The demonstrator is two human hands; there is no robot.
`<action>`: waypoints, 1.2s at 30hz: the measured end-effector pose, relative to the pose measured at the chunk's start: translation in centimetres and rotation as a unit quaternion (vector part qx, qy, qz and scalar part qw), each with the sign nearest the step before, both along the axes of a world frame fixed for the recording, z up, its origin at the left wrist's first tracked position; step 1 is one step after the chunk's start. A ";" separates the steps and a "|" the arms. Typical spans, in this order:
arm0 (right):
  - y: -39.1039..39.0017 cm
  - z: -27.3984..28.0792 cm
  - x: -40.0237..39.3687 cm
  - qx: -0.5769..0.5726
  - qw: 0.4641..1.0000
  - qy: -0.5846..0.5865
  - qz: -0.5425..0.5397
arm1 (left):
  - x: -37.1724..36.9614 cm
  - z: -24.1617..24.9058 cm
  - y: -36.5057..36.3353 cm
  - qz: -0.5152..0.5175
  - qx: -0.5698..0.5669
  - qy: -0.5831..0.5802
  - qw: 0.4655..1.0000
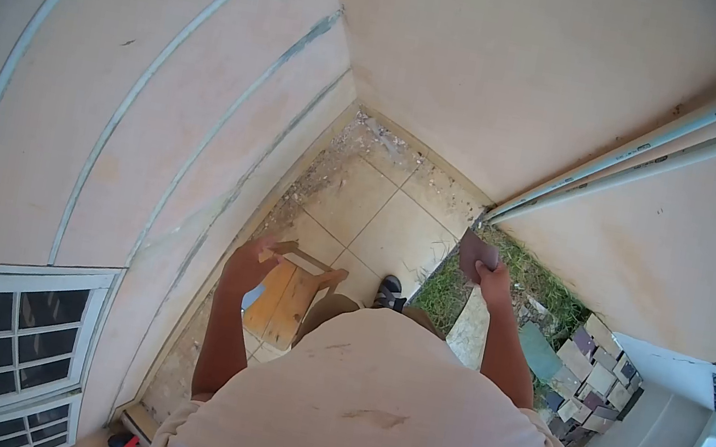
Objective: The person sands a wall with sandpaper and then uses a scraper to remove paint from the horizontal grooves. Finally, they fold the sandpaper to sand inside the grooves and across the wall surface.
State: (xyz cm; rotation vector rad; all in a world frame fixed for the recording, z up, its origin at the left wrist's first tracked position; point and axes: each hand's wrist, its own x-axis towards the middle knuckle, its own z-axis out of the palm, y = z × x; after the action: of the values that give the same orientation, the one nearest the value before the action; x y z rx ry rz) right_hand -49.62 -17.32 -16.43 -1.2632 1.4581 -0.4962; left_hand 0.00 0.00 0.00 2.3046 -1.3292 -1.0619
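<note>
My right hand grips a small brown sheet of sandpaper, thumb on its face, held out over the grass strip. My left hand is raised near the left wall, its fingers apart and nothing visible in them. Just right of that hand, and lower down, a wooden chair stands on the tiles. Something pale blue lies by the chair's left side, partly hidden. The left wall carries several long pale bands of filler.
Dust and crumbs lie along the corner of the tiled floor. Pipes run along the right wall beside the grass. Stone paving lies lower right. White-framed windows are at lower left. A sandaled foot shows below me.
</note>
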 end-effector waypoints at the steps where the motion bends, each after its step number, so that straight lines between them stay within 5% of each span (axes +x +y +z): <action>1: -0.1 1.0 1.1 0.038 0.993 -0.066 -0.095 | 1.1 -0.2 -1.3 0.010 -0.028 0.000 1.000; 2: -0.9 1.9 1.8 0.074 0.970 -0.135 -0.186 | 2.0 -0.5 -2.8 0.019 -0.058 0.000 0.998; 3: -0.5 8.9 -4.1 0.039 0.976 -0.088 -0.196 | -2.0 -0.9 -2.6 0.012 -0.081 0.055 0.995; 5: -1.6 11.8 -3.6 0.033 0.963 -0.128 -0.237 | -0.6 -0.8 -4.0 0.026 -0.098 0.043 0.994; 10: -7.1 19.9 -4.5 -0.096 0.959 -0.142 -0.227 | 0.5 -1.6 -7.6 0.005 -0.114 0.065 0.991; 14: -11.3 25.8 -3.2 -0.210 0.941 -0.169 -0.206 | 2.4 2.7 -11.8 -0.008 -0.087 0.081 0.993; 21: -21.5 35.5 2.7 -0.326 0.922 -0.145 -0.153 | 9.4 8.1 -19.9 0.028 -0.284 0.004 0.958; 25: -29.2 40.5 10.4 -0.492 0.864 0.006 -0.104 | 14.0 10.8 -22.9 0.020 -0.445 -0.047 0.894; 27: -31.4 43.4 17.2 -0.666 0.732 0.143 -0.021 | 16.7 12.5 -24.1 0.015 -0.497 -0.073 0.865; 32: -34.9 47.9 30.0 -0.628 0.734 0.255 0.049 | 22.9 16.4 -29.8 0.031 -0.697 -0.241 0.674; 34: -37.2 48.5 32.8 -0.667 0.619 0.401 0.109 | 25.2 17.1 -32.5 0.015 -0.754 -0.316 0.575; 36: -39.0 49.9 35.1 -0.676 0.581 0.436 0.121 | 26.7 18.0 -34.6 0.013 -0.766 -0.350 0.539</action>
State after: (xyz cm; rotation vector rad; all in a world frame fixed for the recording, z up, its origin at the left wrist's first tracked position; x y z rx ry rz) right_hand -14.54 -56.35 33.49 -3.2747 1.5096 -0.9278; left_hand 26.70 -34.63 18.00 1.0936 -1.3535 1.0388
